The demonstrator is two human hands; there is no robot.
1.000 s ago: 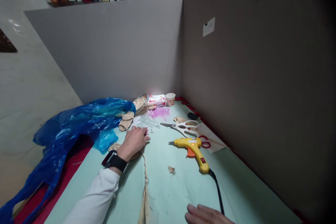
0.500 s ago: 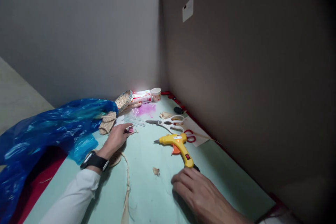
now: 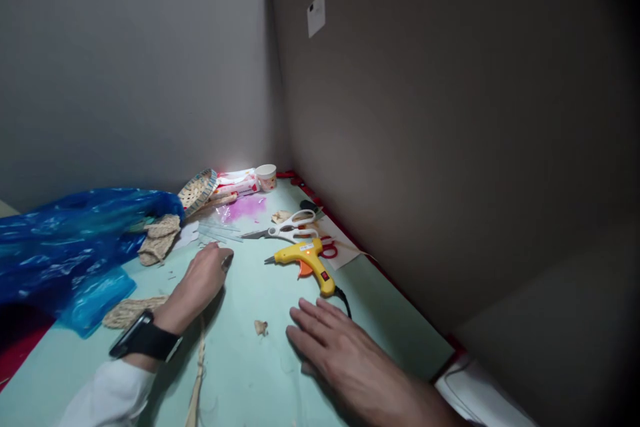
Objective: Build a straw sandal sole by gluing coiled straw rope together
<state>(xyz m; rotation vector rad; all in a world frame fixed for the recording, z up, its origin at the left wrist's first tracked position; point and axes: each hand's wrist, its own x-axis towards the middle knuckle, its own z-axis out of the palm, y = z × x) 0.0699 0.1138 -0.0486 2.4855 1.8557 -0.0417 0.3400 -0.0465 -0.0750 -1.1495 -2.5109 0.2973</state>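
My left hand (image 3: pixel 203 280), with a dark watch (image 3: pixel 145 340) at its wrist, is closed above the pale green table top (image 3: pixel 235 360). Whatever its curled fingers hold, if anything, is hidden. Under that wrist lie a braided beige piece (image 3: pixel 135 311) and a braided strand (image 3: pixel 200 363). My right hand (image 3: pixel 345 353) is open, palm down, its fingers stretched out just below the handle of a yellow glue gun (image 3: pixel 313 260). Between both hands is a small beige scrap (image 3: pixel 261 327). White-handled scissors (image 3: pixel 287 230) lie just beyond the glue gun.
A blue plastic bag (image 3: pixel 90 233) spreads over the left side, with a woven piece (image 3: pixel 159 240) at its edge. At the back stand a small woven basket (image 3: pixel 199 191) and a paper cup (image 3: pixel 266 177). Red-handled scissors (image 3: pixel 329 249) lie behind the glue gun. Grey panels (image 3: pixel 400 113) border the table.
The view has swung right. My left hand has drawn back nearer me and curled shut; the small pink bit at its fingers no longer shows. My right hand's fingers have straightened.
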